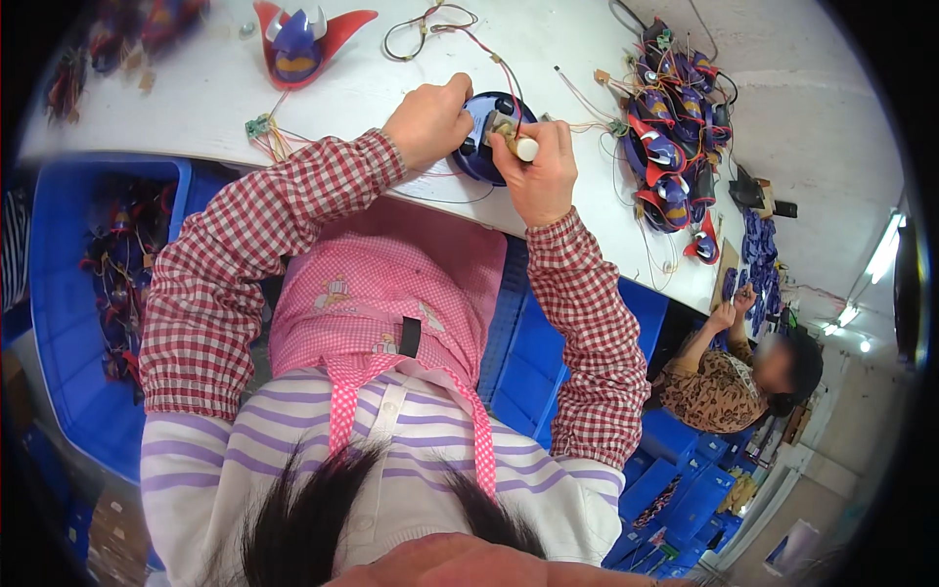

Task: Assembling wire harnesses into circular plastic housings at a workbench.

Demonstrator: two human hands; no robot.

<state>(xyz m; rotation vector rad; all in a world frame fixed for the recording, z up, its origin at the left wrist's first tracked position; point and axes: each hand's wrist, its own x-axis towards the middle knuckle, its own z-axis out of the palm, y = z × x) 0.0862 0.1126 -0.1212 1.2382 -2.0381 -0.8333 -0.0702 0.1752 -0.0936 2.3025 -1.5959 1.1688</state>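
My left hand (pixel 430 119) is closed at the left edge of a round dark blue plastic part (pixel 477 161), which lies on the table near its front edge. Black posts and a pale inner face show on this part, and thin wires run from it. In my right hand (pixel 543 176), over the part's right side, is a small tool with a white round end (pixel 527 149). Its working end is hidden by my fingers, so I cannot make out its kind. Beyond my left hand sits a purple toy head (pixel 294 49) with silver horns and a red collar, wired to a small green circuit board (pixel 259 126).
Several wired purple toy heads (pixel 675 127) are heaped at the right of the white table (pixel 352 44). A loose cable (pixel 425 24) lies at the back. Blue bins (pixel 59 323) stand below left, with toy parts inside. Another person (pixel 724 391) works at the far right.
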